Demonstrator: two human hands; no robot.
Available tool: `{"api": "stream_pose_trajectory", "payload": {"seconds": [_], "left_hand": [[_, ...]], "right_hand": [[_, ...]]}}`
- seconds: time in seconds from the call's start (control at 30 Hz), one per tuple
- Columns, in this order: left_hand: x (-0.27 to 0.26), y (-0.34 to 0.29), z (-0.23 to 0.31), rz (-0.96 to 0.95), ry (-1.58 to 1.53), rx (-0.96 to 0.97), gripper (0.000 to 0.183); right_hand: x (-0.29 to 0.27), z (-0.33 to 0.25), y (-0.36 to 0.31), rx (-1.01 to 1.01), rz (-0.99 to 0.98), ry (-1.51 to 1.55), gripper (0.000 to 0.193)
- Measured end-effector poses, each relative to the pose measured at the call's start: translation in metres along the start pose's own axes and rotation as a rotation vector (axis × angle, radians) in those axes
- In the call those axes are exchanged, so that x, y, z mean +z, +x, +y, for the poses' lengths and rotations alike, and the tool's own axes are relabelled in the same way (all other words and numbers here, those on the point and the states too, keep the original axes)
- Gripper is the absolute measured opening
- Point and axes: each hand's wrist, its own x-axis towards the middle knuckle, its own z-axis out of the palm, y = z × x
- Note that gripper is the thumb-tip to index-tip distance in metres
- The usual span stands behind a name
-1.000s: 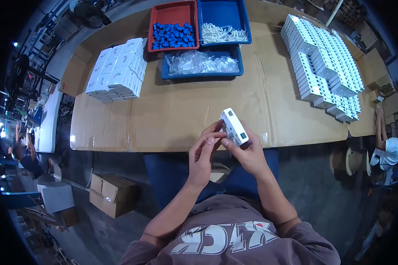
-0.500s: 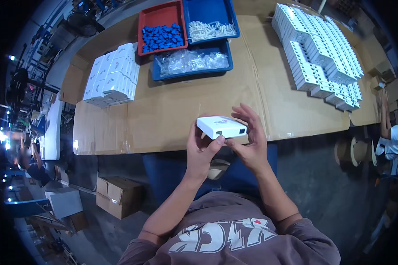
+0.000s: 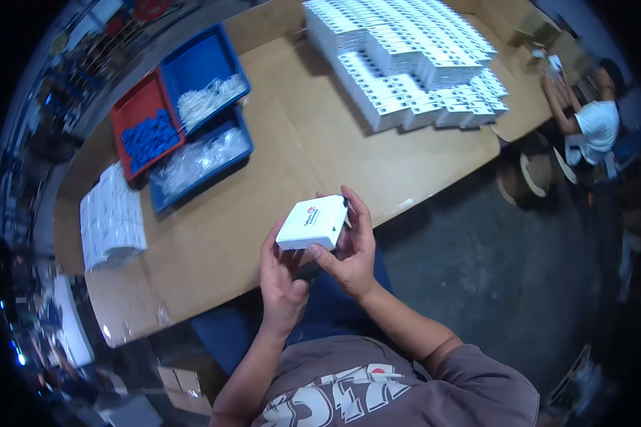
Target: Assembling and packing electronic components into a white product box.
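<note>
A small, flat white plastic box (image 3: pixel 312 222) with dark openings along its edge is held up between my two hands, just above the near edge of the table. My right hand (image 3: pixel 352 260) grips it, thumb on the near edge and fingers along the right and far sides. At its left side, my left hand (image 3: pixel 281 288) keeps its fingers curled against the box, partly hidden beneath it. The left thumb stands clear of the box, pointing toward the right hand.
Left on the cardboard-covered table (image 3: pixel 278 156) are a red tray (image 3: pixel 141 92) of blue parts, a blue tray (image 3: pixel 199 60) of white parts, a blue tray (image 3: pixel 205 173) of clear bags, and stacked white boxes (image 3: pixel 112 217). A large stack (image 3: pixel 406 64) stands far right; beyond sits a person (image 3: pixel 597 124).
My view has swung right. My right hand, open beside the box before, now grips it, while the left thumb has come off. The box is turned, its top facing me more.
</note>
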Motion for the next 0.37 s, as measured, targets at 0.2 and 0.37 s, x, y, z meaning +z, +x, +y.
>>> {"api": "stream_pose_trajectory", "payload": {"seconds": [0.2, 0.37], "left_hand": [[0.003, 0.02, -0.031, -0.123, 0.226, -0.149, 0.086], [0.008, 0.041, -0.065, -0.17, 0.407, -0.246, 0.076]], "right_hand": [[-0.096, -0.011, 0.037, -0.131, 0.291, -0.093, 0.098], [-0.189, -0.039, 0.067, -0.238, 0.52, -0.266, 0.089]]}}
